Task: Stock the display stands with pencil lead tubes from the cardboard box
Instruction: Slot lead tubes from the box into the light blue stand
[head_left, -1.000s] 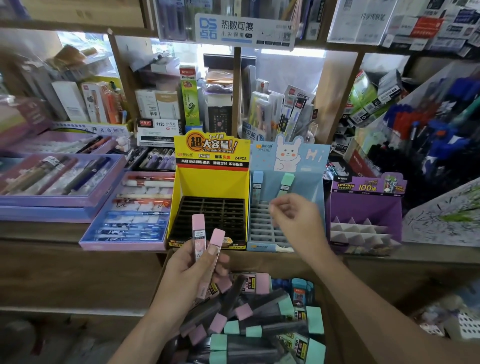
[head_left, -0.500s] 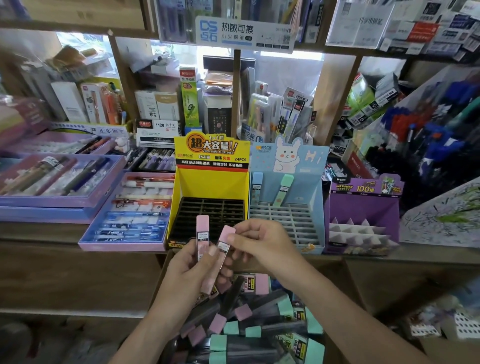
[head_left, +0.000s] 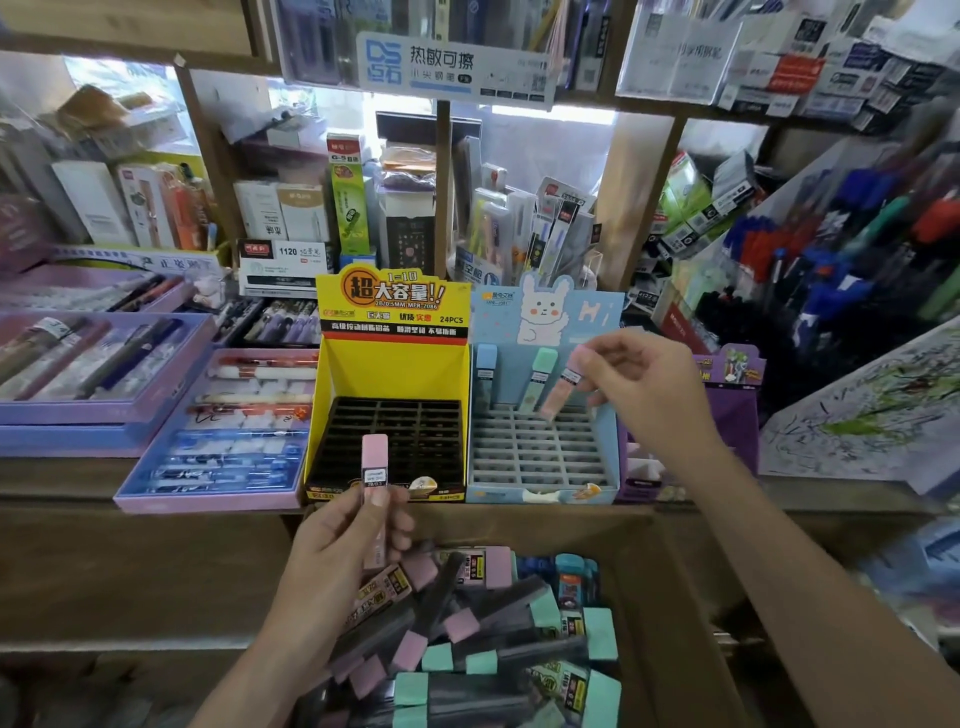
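Observation:
My left hand (head_left: 343, 561) holds one pink-capped lead tube (head_left: 374, 467) upright in front of the yellow display stand (head_left: 332, 395), whose black grid is empty. My right hand (head_left: 644, 384) pinches another pink tube (head_left: 563, 384), tilted, its lower end at the back row of the light blue rabbit stand (head_left: 613, 426). A blue tube (head_left: 485, 371) and a green tube (head_left: 540, 376) stand in that row to its left. Below, the cardboard box (head_left: 670, 597) holds several pink, green and blue capped tubes.
A purple display stand (head_left: 737, 410) sits right of the blue one, partly behind my right arm. Purple trays of pens (head_left: 218, 447) lie to the left. Pen racks (head_left: 831, 270) rise at the right. The wooden counter edge (head_left: 156, 525) runs in front of the stands.
My right hand took one of the two pink tubes from my left hand and carried it up and right to the blue stand's back row. My left hand kept one tube.

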